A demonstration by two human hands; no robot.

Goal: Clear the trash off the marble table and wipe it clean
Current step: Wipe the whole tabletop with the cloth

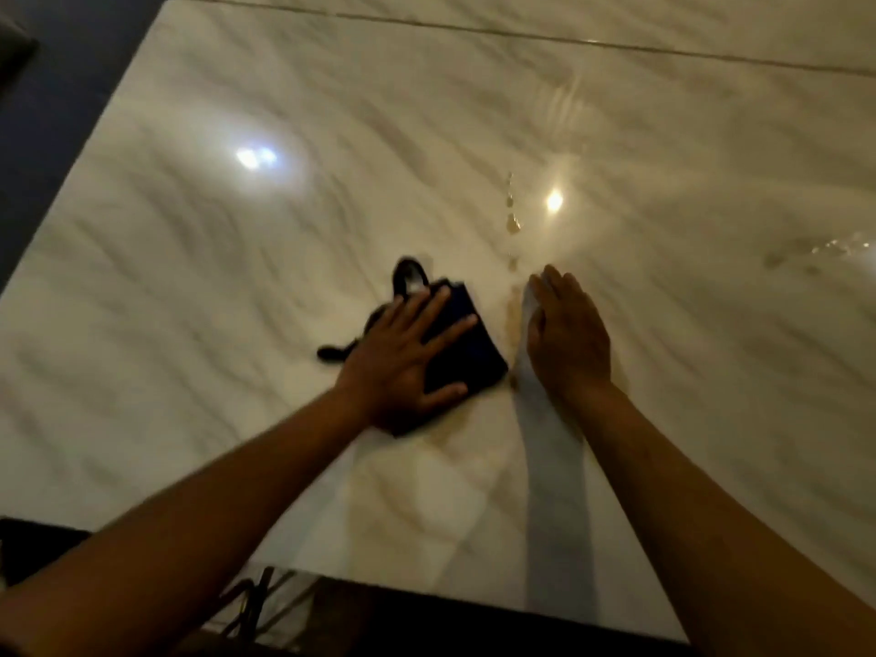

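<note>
The marble table (227, 286) fills the view. My left hand (403, 362) lies flat with its fingers spread, pressing down on a dark cloth (474, 358) that has black loops sticking out at its far and left sides. My right hand (569, 334) presses flat on a long white paper strip (554, 476), which runs from under the palm back to the table's near edge. A trail of brownish drops (512, 222) lies just beyond my right fingertips. A faint brown smear (514, 308) shows between the cloth and the paper.
A wet, streaky patch (806, 253) shines at the right side of the table. A seam line (521, 35) crosses the far end. The table's near edge (426, 592) runs below my forearms, with dark thin things (253, 604) under it. Dark floor (57, 111) lies at left.
</note>
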